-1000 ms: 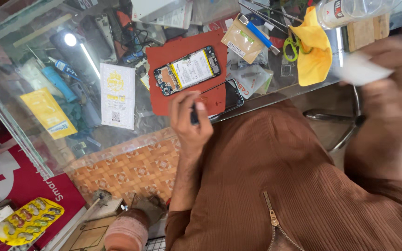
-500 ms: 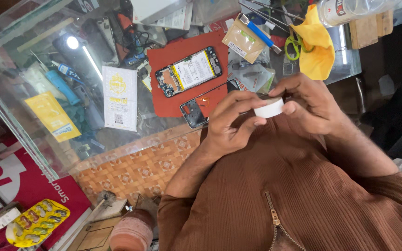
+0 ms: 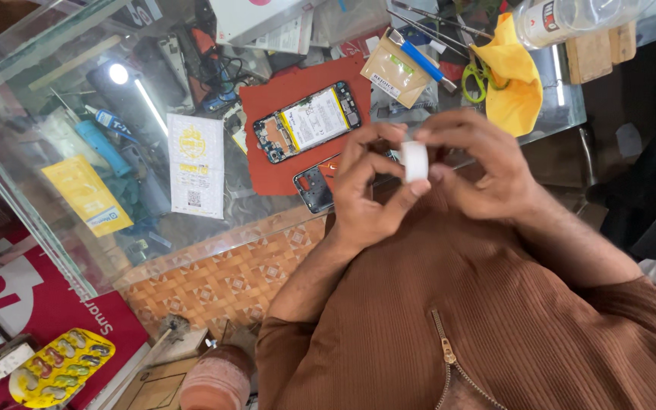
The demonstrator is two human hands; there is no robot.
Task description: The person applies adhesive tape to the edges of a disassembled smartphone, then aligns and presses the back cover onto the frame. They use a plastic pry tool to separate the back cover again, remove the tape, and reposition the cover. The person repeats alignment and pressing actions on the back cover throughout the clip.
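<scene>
Now | left hand [image 3: 370, 193] and right hand [image 3: 480, 163] both pinch small white tape roll [image 3: 414, 160] | above glass tabletop [image 3: 55, 114], near opened phone [image 3: 311, 121] on red mat [image 3: 267, 163]

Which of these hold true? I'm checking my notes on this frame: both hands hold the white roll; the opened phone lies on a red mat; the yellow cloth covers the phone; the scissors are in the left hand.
1. Both the left hand and the right hand hold the white roll: true.
2. The opened phone lies on the red mat: true.
3. The yellow cloth covers the phone: false, it lies apart.
4. Scissors in the left hand: false, it holds only the roll.
</scene>
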